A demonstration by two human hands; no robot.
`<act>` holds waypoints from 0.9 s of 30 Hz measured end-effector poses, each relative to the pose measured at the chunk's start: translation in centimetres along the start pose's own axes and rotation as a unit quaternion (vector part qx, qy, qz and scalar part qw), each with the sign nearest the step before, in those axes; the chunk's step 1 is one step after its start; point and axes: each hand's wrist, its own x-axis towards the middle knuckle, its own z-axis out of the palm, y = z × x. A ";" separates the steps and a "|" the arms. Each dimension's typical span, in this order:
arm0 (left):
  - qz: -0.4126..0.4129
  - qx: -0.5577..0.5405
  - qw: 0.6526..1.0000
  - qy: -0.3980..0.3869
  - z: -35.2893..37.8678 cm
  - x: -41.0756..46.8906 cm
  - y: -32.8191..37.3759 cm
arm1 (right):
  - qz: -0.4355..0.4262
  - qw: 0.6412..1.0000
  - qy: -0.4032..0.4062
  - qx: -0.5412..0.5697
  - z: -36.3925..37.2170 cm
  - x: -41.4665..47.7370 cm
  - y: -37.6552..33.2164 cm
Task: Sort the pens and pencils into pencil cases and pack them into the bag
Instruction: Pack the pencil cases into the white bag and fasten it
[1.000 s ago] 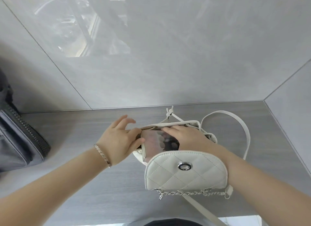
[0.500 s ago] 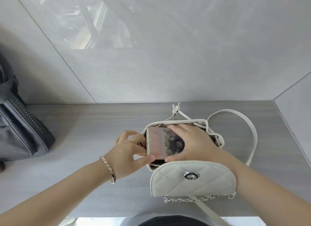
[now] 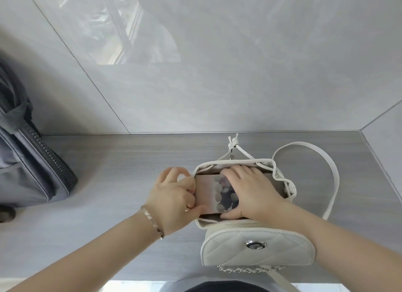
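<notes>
A small white quilted bag (image 3: 256, 250) stands on the grey table with its mouth open upward. In the mouth sits a flat pink pencil case (image 3: 208, 194) with a print of pale round shapes. My right hand (image 3: 252, 194) lies over the case's right half, fingers on its far edge and thumb at its near edge. My left hand (image 3: 176, 196) pinches the bag's left rim beside the case, its fingers curled. A bracelet is on my left wrist. No loose pens or pencils are in view.
A dark grey zipped bag (image 3: 30, 167) lies at the table's left edge. The white bag's strap (image 3: 332, 178) loops to the right on the grey table (image 3: 121, 161). A tiled wall rises just behind the table.
The pencil case has sunk further into the bag's mouth. My left hand has closed in on the bag's left rim, and my right hand has spread across the case.
</notes>
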 end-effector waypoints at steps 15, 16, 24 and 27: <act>-0.275 -0.053 0.948 -0.150 0.6 3.9 1.3 | -0.024 0.997 -0.053 -0.055 1.9 0.2 -3.0; -0.276 -0.042 0.947 -0.156 0.6 3.9 1.4 | -0.010 0.997 -0.058 -0.051 1.9 0.3 -3.1; -0.290 -0.032 0.938 -0.186 0.0 5.0 1.7 | 0.031 0.999 -0.017 -0.027 1.3 -0.6 -2.0; -0.292 -0.045 0.937 -0.185 0.0 5.2 1.4 | 0.071 0.995 -0.012 -0.071 -0.9 -2.4 -2.1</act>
